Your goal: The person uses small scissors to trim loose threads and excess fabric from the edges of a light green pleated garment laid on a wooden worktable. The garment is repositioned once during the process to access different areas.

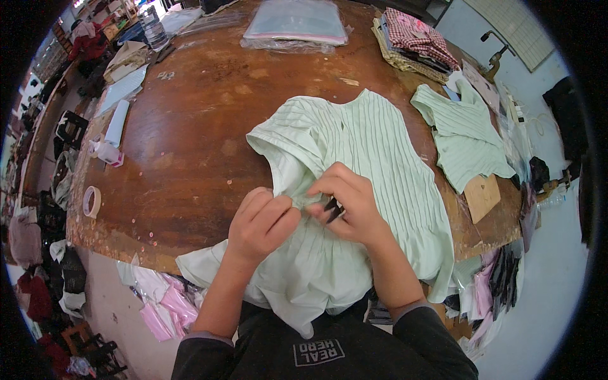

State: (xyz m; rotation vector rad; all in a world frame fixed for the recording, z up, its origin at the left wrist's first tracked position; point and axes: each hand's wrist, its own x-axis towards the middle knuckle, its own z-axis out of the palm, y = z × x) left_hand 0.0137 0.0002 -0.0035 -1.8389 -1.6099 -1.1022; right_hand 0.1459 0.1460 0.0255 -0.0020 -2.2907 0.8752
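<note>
A pale mint-green pleated blouse (383, 145) lies spread over the table's near edge, its lower part hanging toward my lap. My left hand (263, 223) is closed in a pinch on the fabric near the middle of the garment. Close beside it, my right hand (354, 206) is curled around a small black pair of thread snips (333, 210), mostly covered by the fingers. The right thumb and forefinger come near the same bit of cloth; whether they also pinch it or a thread is too small to tell.
The brown wooden table (190, 114) holds clear plastic bags (294, 24) at the back and folded checked clothes (418, 41) back right. Another mint-green garment (465, 130) lies right. A tape roll (92, 201) and small bottle (106, 152) sit left. Bagged clothes (168, 304) are below the edge.
</note>
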